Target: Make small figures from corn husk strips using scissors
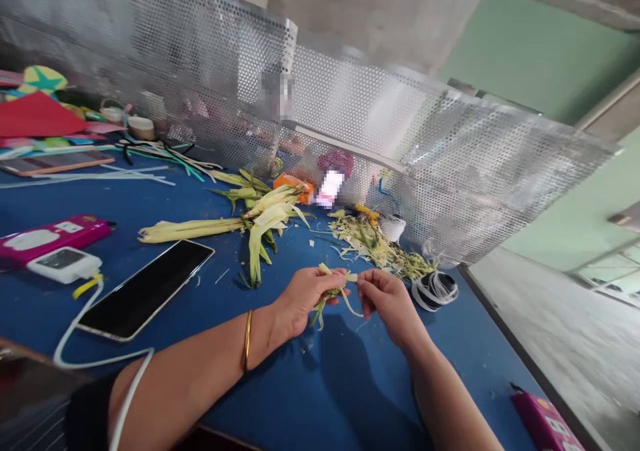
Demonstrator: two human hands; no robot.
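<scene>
Left of the black phone [146, 291] you have one magenta box [55, 236] and one white gadget [65, 264]; right of it, two hands [313, 298] [387, 299], one spool [434, 291], another magenta box [545, 419].

Blue tabletop [280, 411], perforated metal partition [465, 144], pale green wall [545, 51], grey floor [565, 318]

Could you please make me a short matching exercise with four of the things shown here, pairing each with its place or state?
Column one:
1. Gold bangle
2. Black spool
3. Husk strips
4. Red sheet

Column two:
A. Held in the left hand
B. In the upper left of the picture
C. Wrapped with white cord
D. Around the left wrist

Pairs: 1-D, 2-C, 3-A, 4-B
</scene>
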